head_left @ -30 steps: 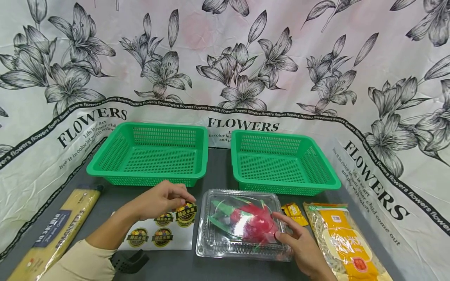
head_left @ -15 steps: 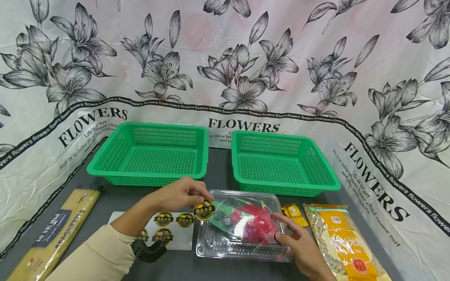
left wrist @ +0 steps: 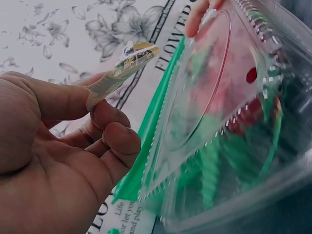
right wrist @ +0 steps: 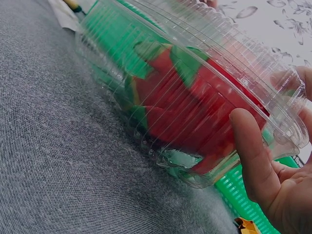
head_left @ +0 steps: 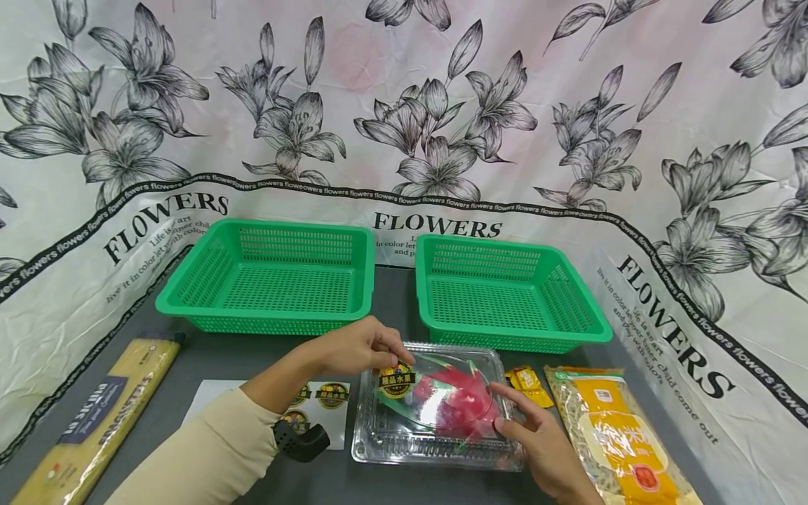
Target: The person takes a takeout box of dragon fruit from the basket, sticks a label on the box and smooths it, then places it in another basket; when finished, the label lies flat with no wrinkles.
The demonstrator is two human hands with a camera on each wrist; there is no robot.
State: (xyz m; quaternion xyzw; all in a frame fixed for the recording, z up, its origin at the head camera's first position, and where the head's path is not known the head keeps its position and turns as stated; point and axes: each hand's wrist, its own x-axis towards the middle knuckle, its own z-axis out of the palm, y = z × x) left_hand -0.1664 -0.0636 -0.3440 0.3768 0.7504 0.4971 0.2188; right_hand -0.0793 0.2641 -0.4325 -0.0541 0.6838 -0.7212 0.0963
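My left hand [head_left: 356, 347] pinches a round black-and-gold sticker [head_left: 396, 382] between thumb and forefinger. In the left wrist view the sticker [left wrist: 114, 80] is slightly curled and stands apart from the lid. It hangs over the upper left of a clear plastic clamshell box [head_left: 404, 452], which is closed over a red dragon fruit [head_left: 470, 403] with green tips. My right hand [head_left: 546, 449] holds the box by its right side, thumb against the side wall and fingers on the lid. Left of the box, partly under my left forearm, lies a white sheet of stickers [head_left: 334, 424].
Two green baskets stand behind, a left one [head_left: 284, 319] and a right one [head_left: 505, 340]. A spaghetti pack [head_left: 104, 414] lies at far left. Right of the box are a small yellow packet [head_left: 529, 386] and a larger yellow-and-clear food bag [head_left: 615, 435].
My left hand has lifted the sticker off the sheet and carried it rightward over the box lid. The right hand and the box have stayed in place.
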